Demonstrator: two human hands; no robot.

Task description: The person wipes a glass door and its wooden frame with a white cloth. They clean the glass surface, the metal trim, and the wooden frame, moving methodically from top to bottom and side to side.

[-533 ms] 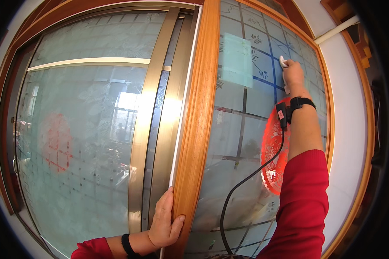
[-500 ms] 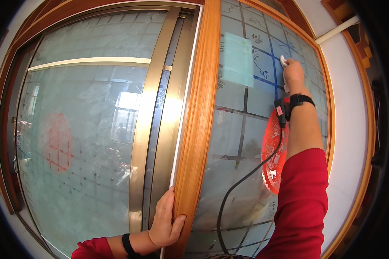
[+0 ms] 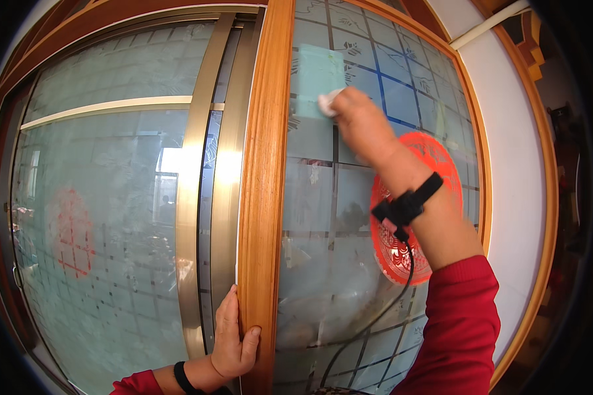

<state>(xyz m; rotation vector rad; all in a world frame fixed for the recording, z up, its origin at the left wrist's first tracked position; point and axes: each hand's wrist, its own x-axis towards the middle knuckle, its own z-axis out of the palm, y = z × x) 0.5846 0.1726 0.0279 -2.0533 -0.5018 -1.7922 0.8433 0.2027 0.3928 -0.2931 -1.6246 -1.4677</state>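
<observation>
My right hand (image 3: 359,122) is closed around a crumpled white cloth (image 3: 331,103), of which only one end shows. It is at the upper part of a frosted, patterned glass panel (image 3: 310,263), and its outline is slightly blurred. Behind my forearm, a round red paper cut-out (image 3: 392,257) is on the glass, partly hidden by my arm. My left hand (image 3: 234,339) rests against the wooden post (image 3: 263,197) low down, fingers pointing up and thumb apart, gripping nothing. A black strap with a device (image 3: 402,210) and a cable sits on my right wrist.
Left of the post is a sliding frosted glass door (image 3: 125,197) with gold metal frames (image 3: 194,197) and a faint red mark. A white wall (image 3: 507,164) and wood trim are at the right. The black cable (image 3: 375,319) hangs across the glass panel.
My right hand has swept left across the glass with the cloth, uncovering more of the red cut-out. The view has shifted a little to the right; my left hand stays on the post.
</observation>
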